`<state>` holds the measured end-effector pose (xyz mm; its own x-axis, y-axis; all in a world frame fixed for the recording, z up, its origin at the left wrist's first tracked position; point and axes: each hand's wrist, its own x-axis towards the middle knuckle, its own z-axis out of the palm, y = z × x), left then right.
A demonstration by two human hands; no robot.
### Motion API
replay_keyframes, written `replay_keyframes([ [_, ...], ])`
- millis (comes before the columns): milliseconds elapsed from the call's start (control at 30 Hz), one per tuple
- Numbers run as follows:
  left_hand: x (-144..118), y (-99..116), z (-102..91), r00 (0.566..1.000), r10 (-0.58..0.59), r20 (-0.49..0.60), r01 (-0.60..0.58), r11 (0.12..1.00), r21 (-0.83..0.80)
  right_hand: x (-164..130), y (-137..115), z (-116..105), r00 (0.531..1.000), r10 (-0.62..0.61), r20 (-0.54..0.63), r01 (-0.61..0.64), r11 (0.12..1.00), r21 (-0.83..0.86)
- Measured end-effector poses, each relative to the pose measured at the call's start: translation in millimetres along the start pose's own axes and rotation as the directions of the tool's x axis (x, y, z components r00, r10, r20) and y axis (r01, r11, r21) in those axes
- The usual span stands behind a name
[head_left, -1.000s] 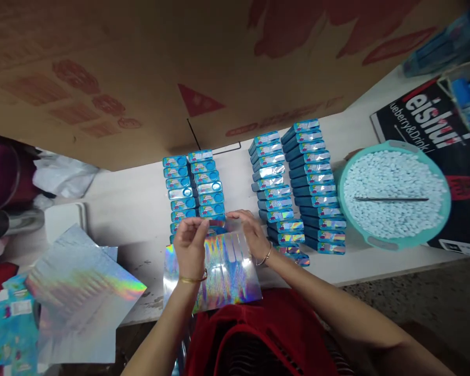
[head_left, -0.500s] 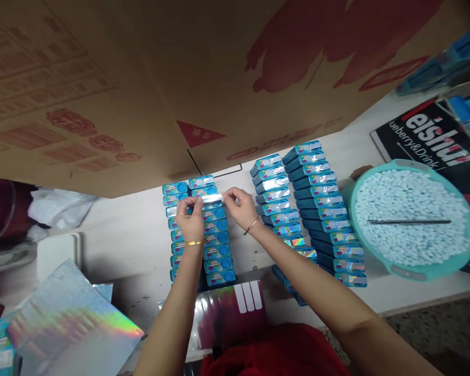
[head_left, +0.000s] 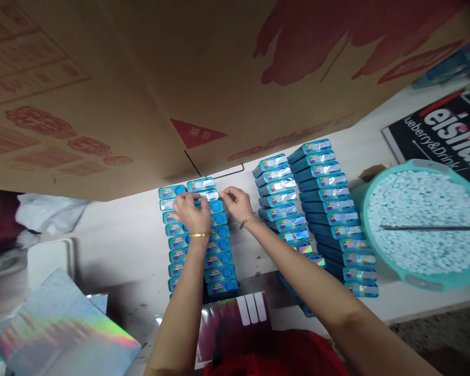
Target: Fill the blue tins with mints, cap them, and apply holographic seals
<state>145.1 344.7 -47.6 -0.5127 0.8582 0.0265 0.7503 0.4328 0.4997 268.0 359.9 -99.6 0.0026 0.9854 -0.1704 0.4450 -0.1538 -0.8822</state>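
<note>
While a big brown cardboard box (head_left: 141, 78) with red printing fills the whole upper part of the head view, a white table (head_left: 117, 230) stretches below it and carries everything else. At the right stands a round teal basin (head_left: 423, 282) full of small pale blue pellets, with a thin dark rod (head_left: 426, 228) lying across them, and behind it lies a black printed carton (head_left: 450, 130). Left of the basin, two long rows of blue boxes (head_left: 317, 209) lean against each other like fallen dominoes, their tops shiny. Nearer the middle run two more rows of blue tins (head_left: 215, 250), lying flat side by side, and both hands are over the far end of these. At the lower left rest loose holographic sheets (head_left: 62, 334), and another sticker sheet (head_left: 235, 324) with three white strips on it lies at the near table edge, between the forearms. The left hand (head_left: 188, 211), with a gold bangle at the wrist, lies on the tins with its fingertips pinching the left end of a small shiny sticker strip (head_left: 210, 195). The right hand (head_left: 238, 202), wearing a thin bracelet, pinches the strip's right end just beside the tins. So the strip is stretched between the two hands, right above or on the second tin of the right-hand row; whether it touches the tin already I cannot tell.
</note>
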Motion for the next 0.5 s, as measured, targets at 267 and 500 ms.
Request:
replay_keyframes([
  [267, -11.4, -18.1, -9.3, 0.943, 0.304, 0.132, -0.323, 0.934, 0.152, -19.3, 16.8, 4.3, 0.969, -0.229, 0.093, 0.236, 0.969, -0.07],
  [500, -19.9, -25.9, -48.2, 0.833, 0.409, 0.374, -0.421, 0.905, -0.052, -43.1, -4.8, -26.0, 0.967, -0.161, 0.199, 0.211, 0.941, -0.264],
])
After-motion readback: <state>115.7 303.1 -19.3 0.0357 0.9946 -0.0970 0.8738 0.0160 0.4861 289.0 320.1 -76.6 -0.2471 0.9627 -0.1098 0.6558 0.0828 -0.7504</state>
